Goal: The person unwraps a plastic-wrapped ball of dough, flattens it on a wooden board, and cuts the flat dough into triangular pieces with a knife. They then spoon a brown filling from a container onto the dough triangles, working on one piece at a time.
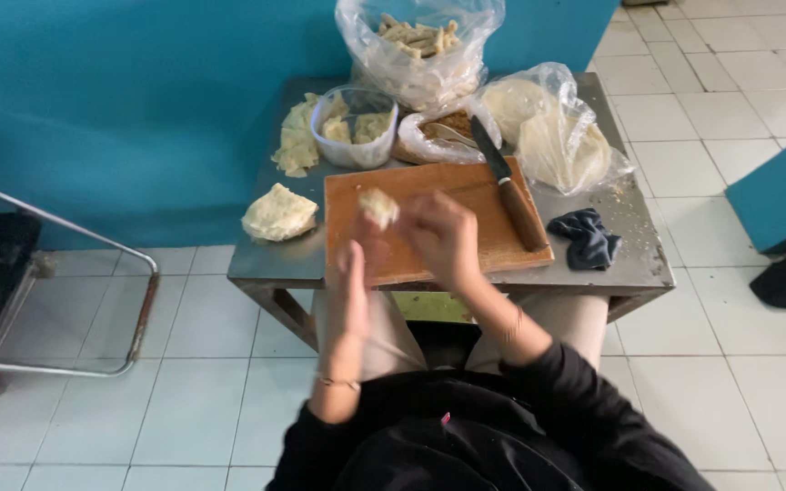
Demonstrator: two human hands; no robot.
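Teal wall, pale tiled floor, small steel table [634,259] against wall.

Head view: wooden cutting board [466,186] at table's front edge, knife [509,186] lying along board's right side. Left hand [354,273] open, palm upright, at board's front-left corner. Right hand [443,236] closed around dough piece [378,206], pinching it above board.

Better result, likely: keep dough over board, fingers clear of blade.

Dark cloth [590,238] near right edge; folded wrapper [278,215] at left edge; plastic tub [355,125], bags [420,45] crowd back edge. Free room only on board's centre.
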